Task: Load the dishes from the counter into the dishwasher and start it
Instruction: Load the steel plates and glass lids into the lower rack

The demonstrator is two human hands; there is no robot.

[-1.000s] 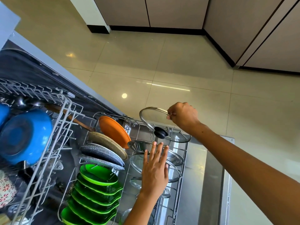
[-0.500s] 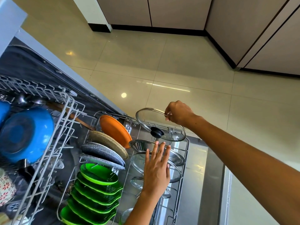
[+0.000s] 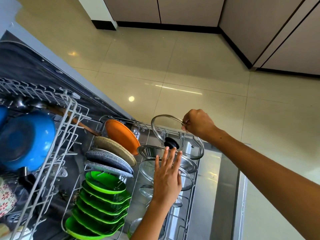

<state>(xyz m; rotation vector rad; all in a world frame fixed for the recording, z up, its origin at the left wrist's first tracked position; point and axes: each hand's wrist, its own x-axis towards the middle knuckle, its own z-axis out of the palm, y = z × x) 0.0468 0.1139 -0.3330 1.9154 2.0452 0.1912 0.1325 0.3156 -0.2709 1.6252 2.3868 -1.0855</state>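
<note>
A: Where is the glass lid (image 3: pixel 180 135)?
B: Over the far end of the lower rack (image 3: pixel 195 184), tilted, its black knob (image 3: pixel 171 142) facing the person. The right hand (image 3: pixel 199 124) pinches its metal rim at the top edge, fingers curled round it.

A: And the left hand (image 3: pixel 167 179)?
B: Flat, fingers straight and spread, holding nothing. It hovers above the other lids (image 3: pixel 166 163) already standing in the rack, fingertips (image 3: pixel 173 150) just beside the knob. Whether they touch it is hard to tell.

A: What else sits in that rack?
B: On its left side, an orange plate (image 3: pixel 121 134) at the far end, then a beige plate (image 3: pixel 114 148), two grey speckled ones (image 3: pixel 107 161), and a row of green plates (image 3: pixel 103 196) nearer the person, all on edge.

A: The upper rack (image 3: pixel 57 141)?
B: Pulled out at the left, with a blue bowl (image 3: pixel 26 141) tipped on its side and a patterned cup (image 3: pixel 7 200) near the bottom corner.

A: The door (image 3: pixel 225 187)?
B: Down, its steel inner face showing under the lower rack. Beyond lie pale floor tiles (image 3: pixel 173 66) and cabinets (image 3: pixel 259 23).
</note>
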